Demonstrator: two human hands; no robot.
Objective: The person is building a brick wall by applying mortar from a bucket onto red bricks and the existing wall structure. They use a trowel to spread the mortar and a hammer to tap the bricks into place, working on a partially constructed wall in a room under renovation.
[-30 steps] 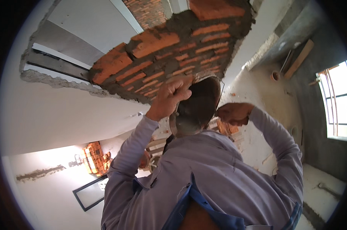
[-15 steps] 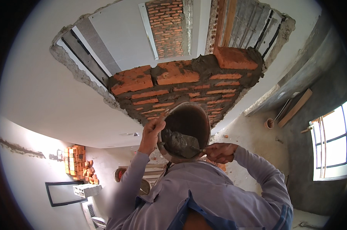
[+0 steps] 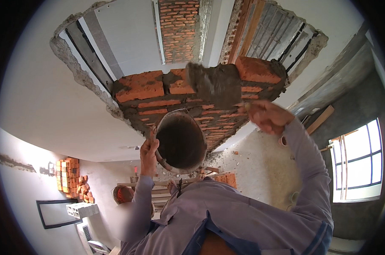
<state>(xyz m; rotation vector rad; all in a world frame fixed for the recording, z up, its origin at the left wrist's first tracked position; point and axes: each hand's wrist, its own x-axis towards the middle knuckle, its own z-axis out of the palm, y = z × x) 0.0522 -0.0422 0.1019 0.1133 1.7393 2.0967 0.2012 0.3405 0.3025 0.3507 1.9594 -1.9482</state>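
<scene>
Your left hand was clenched on the rim of a round mortar bucket, held up just below the brick wall. Your right hand gripped a trowel loaded with grey mortar, its blade raised against the top course between two bricks. Farther off, a stack of bricks stood by a white wall, well apart.
</scene>
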